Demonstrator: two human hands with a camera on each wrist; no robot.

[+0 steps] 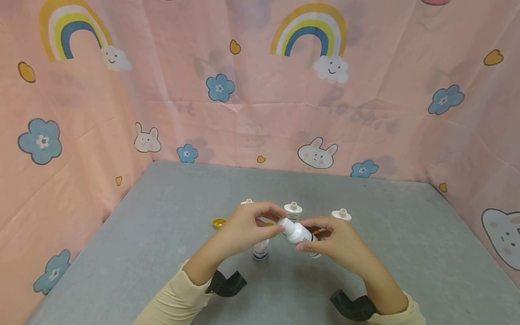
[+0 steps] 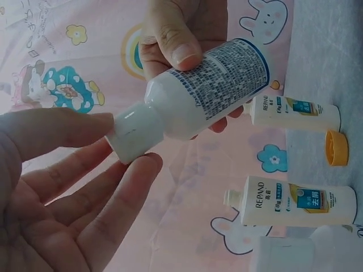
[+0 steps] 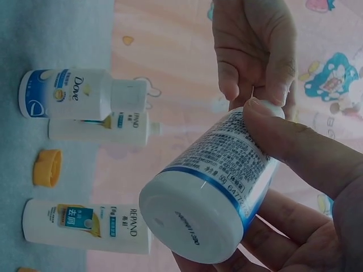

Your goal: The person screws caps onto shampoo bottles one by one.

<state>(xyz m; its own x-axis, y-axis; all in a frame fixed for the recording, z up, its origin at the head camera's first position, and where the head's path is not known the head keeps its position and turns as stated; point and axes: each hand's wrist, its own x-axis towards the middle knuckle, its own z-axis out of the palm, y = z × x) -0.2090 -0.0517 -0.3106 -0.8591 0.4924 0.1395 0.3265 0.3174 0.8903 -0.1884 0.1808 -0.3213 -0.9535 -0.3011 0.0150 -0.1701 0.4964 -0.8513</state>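
Both hands hold a small white bottle (image 1: 299,234) tilted above the table, its cap end toward the left hand. My left hand (image 1: 248,228) pinches the white cap (image 2: 135,133) between thumb and fingers. Around the bottle's body curl the fingers of my right hand (image 1: 339,241), with the thumb pressing on the printed label (image 2: 229,79). In the right wrist view the bottle's round base (image 3: 190,218) faces the camera. A second white bottle, marked Dove (image 3: 68,93), stands capped on the table near the left hand.
Behind the hands stand three white bottles with bare necks, one in the middle (image 1: 293,207), one at the right (image 1: 342,215) and one at the left (image 1: 248,201). A yellow cap (image 1: 219,223) lies on the grey table (image 1: 134,253). A patterned pink cloth (image 1: 260,117) hangs around the table.
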